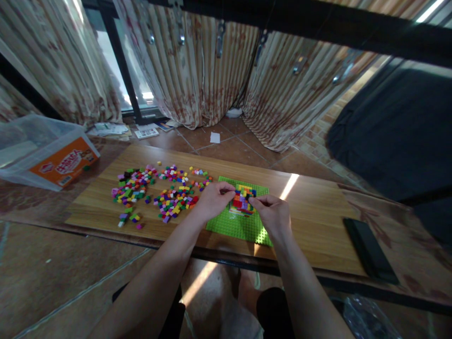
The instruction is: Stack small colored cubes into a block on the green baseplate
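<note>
A green baseplate point(243, 226) lies on a low wooden board point(310, 216). On it stands a small build of coloured bricks point(243, 200). My left hand point(212, 200) rests at the build's left side with fingers curled and pinched against it. My right hand point(271, 212) is at the build's right side, its fingertips pinched at the bricks. Whether either hand holds a loose brick is hidden. Left of the plate lies a spread of several loose coloured bricks point(155, 190).
A clear plastic box with an orange label point(45, 153) sits at the far left. A black phone point(369, 249) lies on the board's right end. Curtains, papers on the tiled floor and a dark fabric mass at right lie beyond. My knees are below the board.
</note>
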A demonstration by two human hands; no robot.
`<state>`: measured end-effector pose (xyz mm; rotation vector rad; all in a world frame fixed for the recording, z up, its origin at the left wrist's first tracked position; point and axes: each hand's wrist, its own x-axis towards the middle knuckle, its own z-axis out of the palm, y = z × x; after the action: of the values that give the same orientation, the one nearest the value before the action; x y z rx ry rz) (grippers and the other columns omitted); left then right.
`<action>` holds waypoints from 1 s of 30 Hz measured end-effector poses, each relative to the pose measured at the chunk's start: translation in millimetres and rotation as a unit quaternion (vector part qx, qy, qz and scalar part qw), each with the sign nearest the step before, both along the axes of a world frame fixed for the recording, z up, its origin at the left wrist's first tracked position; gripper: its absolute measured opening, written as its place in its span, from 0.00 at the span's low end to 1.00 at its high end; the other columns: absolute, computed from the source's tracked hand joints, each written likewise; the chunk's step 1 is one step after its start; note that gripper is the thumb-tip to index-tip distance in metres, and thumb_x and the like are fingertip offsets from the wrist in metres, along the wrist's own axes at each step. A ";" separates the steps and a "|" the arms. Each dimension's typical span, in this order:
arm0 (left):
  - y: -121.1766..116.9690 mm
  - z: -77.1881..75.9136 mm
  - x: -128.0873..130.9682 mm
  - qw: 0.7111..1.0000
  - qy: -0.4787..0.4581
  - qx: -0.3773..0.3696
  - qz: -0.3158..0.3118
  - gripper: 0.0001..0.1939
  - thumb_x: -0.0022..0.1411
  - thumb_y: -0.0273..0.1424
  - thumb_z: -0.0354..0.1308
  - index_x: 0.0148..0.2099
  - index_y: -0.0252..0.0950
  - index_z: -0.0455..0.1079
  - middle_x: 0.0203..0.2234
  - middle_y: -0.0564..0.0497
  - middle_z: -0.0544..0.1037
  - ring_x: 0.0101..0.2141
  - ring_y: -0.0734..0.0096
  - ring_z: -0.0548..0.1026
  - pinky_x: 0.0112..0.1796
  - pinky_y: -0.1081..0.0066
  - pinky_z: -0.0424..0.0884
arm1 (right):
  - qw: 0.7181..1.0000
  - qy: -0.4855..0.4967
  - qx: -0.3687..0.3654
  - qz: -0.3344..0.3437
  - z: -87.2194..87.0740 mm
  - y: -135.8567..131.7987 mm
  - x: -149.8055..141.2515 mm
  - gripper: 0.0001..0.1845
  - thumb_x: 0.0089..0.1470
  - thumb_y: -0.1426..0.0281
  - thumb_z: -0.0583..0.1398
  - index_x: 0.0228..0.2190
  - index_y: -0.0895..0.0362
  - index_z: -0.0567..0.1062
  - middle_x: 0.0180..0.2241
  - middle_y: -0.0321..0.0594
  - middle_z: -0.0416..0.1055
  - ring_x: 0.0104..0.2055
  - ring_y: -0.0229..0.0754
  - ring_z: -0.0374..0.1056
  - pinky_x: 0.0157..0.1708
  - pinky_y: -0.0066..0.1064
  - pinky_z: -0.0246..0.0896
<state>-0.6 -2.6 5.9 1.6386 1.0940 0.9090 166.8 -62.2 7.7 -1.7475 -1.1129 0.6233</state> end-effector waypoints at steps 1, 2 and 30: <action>0.1 -0.5 0.2 1.000 -0.002 -0.003 0.000 0.07 0.54 0.26 0.57 0.34 0.33 0.75 0.27 0.51 0.79 0.30 0.72 0.75 0.35 0.72 0.70 | 1.000 0.013 -0.004 0.001 -1.4 1.4 1.4 0.12 0.39 0.60 0.65 0.22 0.57 0.80 0.20 0.39 0.75 0.22 0.40 0.69 0.22 0.29 0.59; 0.2 -1.2 0.3 1.000 -0.005 -0.005 -0.001 0.07 0.54 0.26 0.57 0.35 0.33 0.75 0.28 0.50 0.79 0.30 0.72 0.75 0.34 0.72 0.70 | 1.000 0.029 -0.010 0.003 -2.5 2.7 2.7 0.13 0.38 0.59 0.66 0.21 0.57 0.80 0.19 0.39 0.75 0.21 0.39 0.68 0.21 0.28 0.58; -0.1 -1.3 1.1 1.000 -0.013 -0.011 0.001 0.08 0.54 0.24 0.57 0.37 0.32 0.74 0.31 0.49 0.80 0.32 0.71 0.76 0.36 0.71 0.72 | 0.993 0.113 0.027 0.007 -9.8 5.9 -1.4 0.16 0.37 0.58 0.67 0.23 0.59 0.78 0.20 0.37 0.73 0.22 0.36 0.66 0.23 0.27 0.58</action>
<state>0.5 -2.6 4.6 1.6034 1.0856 0.9145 165.4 -56.4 -2.2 -1.5798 -0.9760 0.7721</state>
